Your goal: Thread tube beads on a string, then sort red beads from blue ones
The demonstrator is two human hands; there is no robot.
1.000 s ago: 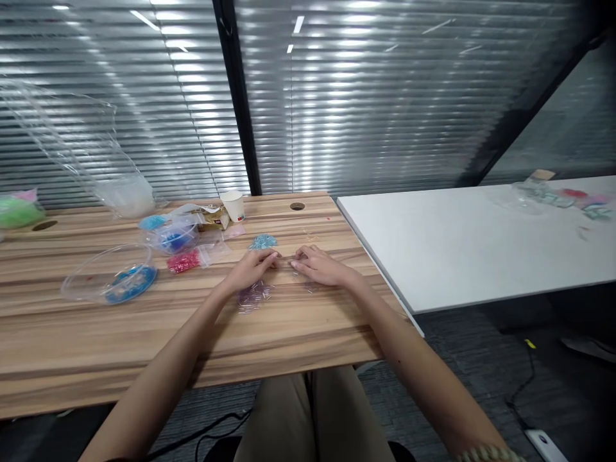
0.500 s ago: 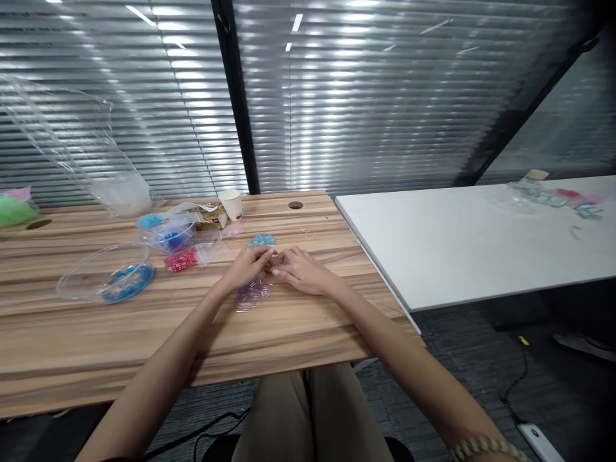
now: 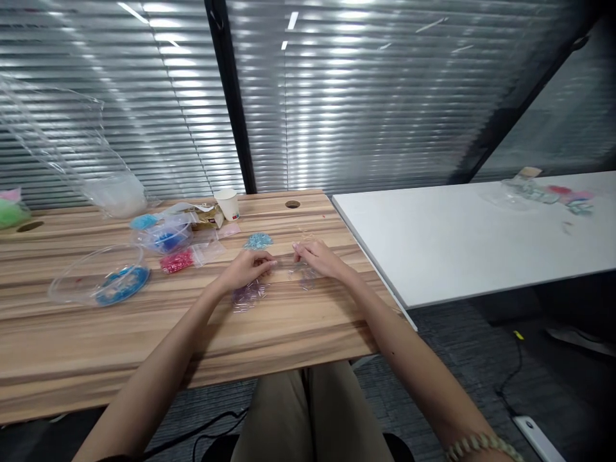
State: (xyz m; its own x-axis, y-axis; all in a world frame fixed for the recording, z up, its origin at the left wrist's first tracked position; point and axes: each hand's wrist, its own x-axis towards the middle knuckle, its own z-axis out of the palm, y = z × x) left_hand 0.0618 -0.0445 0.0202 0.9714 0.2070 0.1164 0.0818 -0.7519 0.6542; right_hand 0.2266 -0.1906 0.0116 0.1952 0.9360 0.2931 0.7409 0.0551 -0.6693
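My left hand (image 3: 247,269) is over the wooden table with thumb and fingers pinched together. What it grips is too small to make out. Just below it lies a pile of purple tube-shaped beads (image 3: 248,296); a pile of light blue beads (image 3: 258,240) sits just beyond it. To the right, my right hand (image 3: 318,258) is also closed in a pinch, its contents too fine to identify. A faint, clear strand-like thing (image 3: 307,277) shows beside and under the right hand, and I cannot tell whether either hand holds it.
A bag of red beads (image 3: 177,260), a clear tub with blue pieces (image 3: 168,239) and a clear round lid holding blue beads (image 3: 122,285) lie left. A paper cup (image 3: 227,204) stands behind. A white table (image 3: 462,244) adjoins at right.
My hands were together at the middle of the table and are now apart, the right one moved right. The clear strand-like thing now shows near it.
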